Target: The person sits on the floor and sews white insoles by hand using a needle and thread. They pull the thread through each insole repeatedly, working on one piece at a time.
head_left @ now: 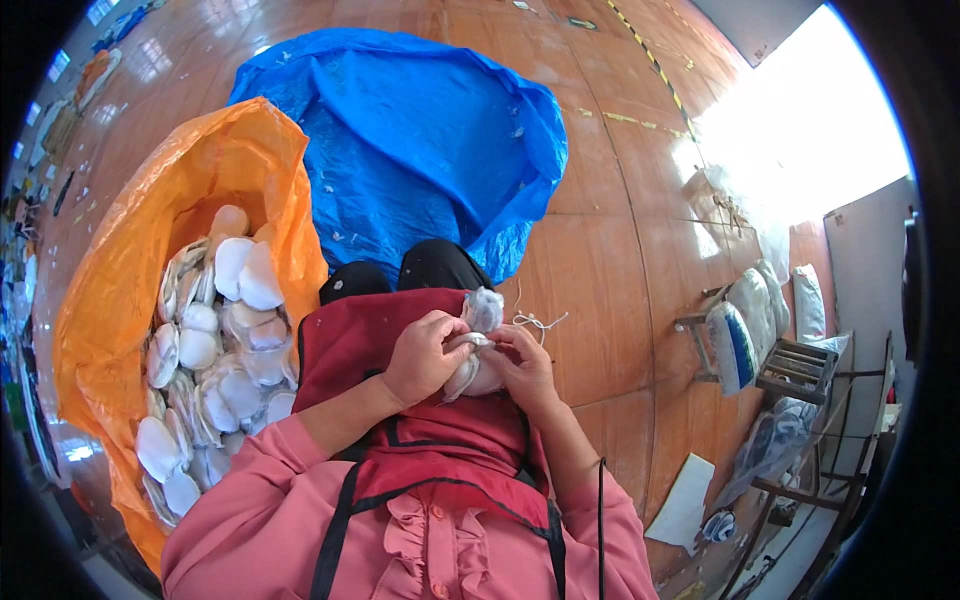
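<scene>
Over my lap, both hands grip a white padded cloth piece (480, 378). My left hand (424, 362) pinches its upper edge from the left, fingers bent and pressed together. From the right, my right hand (526, 366) closes thumb and fingers on the same edge. A small rounded grey-white bundle (483, 309) sits just beyond the fingertips, touching the piece; whether the two are joined I cannot tell. White string (540, 322) trails out to the right of it. Underneath lies a dark red apron (345, 335) across my lap.
At my left stands an open orange bag (110, 300) holding many white rounded pads (240, 390). A large blue plastic sheet or bag (400, 130) spreads on the floor ahead. To the right are a small slatted wooden stool (797, 370), a stuffed sack (733, 347) and a metal rack (815, 490).
</scene>
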Action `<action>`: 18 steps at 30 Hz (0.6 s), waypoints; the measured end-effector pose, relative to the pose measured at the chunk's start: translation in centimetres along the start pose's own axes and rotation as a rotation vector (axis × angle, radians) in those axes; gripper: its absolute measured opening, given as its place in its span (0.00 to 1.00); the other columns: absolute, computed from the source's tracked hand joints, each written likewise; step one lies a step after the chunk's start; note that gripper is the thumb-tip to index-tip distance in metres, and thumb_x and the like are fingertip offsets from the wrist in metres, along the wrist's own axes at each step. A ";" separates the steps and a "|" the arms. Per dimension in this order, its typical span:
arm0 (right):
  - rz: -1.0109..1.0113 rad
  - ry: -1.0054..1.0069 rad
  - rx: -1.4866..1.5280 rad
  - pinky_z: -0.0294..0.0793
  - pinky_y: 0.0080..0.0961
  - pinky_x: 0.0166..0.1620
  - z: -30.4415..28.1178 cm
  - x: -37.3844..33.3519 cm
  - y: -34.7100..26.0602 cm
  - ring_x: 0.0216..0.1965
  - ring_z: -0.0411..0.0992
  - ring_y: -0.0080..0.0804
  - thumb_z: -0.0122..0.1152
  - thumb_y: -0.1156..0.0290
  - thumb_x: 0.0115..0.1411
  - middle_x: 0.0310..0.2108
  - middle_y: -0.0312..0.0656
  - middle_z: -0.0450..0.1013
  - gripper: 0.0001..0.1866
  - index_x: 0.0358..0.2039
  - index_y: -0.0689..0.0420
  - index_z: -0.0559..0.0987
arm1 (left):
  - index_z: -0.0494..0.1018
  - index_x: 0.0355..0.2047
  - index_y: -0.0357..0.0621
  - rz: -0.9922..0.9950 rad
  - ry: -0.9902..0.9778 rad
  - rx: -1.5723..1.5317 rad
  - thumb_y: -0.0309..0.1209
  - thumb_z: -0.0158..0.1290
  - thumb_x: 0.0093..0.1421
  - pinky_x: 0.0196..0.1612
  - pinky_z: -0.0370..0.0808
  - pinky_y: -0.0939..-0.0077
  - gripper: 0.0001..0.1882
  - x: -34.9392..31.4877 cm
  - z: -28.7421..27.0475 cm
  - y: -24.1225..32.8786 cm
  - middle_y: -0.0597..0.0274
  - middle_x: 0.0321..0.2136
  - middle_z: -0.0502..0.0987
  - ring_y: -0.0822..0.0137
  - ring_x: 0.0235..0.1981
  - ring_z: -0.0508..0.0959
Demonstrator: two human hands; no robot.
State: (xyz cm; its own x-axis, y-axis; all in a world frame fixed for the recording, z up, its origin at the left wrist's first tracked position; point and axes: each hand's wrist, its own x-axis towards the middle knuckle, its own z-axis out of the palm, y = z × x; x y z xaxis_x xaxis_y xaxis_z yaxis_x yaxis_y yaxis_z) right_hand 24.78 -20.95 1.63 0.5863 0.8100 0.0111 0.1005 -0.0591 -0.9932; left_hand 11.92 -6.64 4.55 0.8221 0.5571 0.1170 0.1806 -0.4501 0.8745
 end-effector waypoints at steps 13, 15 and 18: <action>-0.003 -0.017 -0.141 0.73 0.21 0.39 0.0 0.3 -0.2 0.36 0.73 0.25 0.68 0.80 0.52 0.35 0.38 0.72 0.12 0.38 0.59 0.78 | 0.66 0.35 0.39 0.256 0.045 0.218 0.21 0.56 0.49 0.37 0.71 0.57 0.13 -0.3 1.8 -1.1 0.50 0.31 0.70 0.48 0.34 0.73; -0.035 -0.024 -0.231 0.74 0.21 0.39 0.0 0.5 -0.8 0.35 0.73 0.26 0.67 0.80 0.51 0.35 0.38 0.72 0.13 0.38 0.59 0.78 | 0.66 0.36 0.39 0.274 0.056 0.264 0.21 0.56 0.49 0.38 0.71 0.57 0.14 -0.4 1.9 -1.3 0.50 0.32 0.70 0.47 0.35 0.73; -0.008 0.038 -0.167 0.74 0.22 0.38 0.9 -0.1 0.2 0.35 0.73 0.27 0.66 0.81 0.50 0.34 0.39 0.72 0.13 0.37 0.59 0.77 | 0.67 0.36 0.39 0.328 0.025 0.174 0.21 0.56 0.50 0.38 0.71 0.56 0.13 -1.0 1.1 -1.4 0.50 0.32 0.70 0.47 0.34 0.73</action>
State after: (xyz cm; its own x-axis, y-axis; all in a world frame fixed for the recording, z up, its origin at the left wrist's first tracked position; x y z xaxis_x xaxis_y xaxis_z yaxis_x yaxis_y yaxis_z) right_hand 24.01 -20.48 1.32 0.6148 0.7882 0.0264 0.2352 -0.1513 -0.9601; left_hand 11.44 -7.33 2.74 0.8385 0.3794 0.3910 0.0005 -0.7182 0.6958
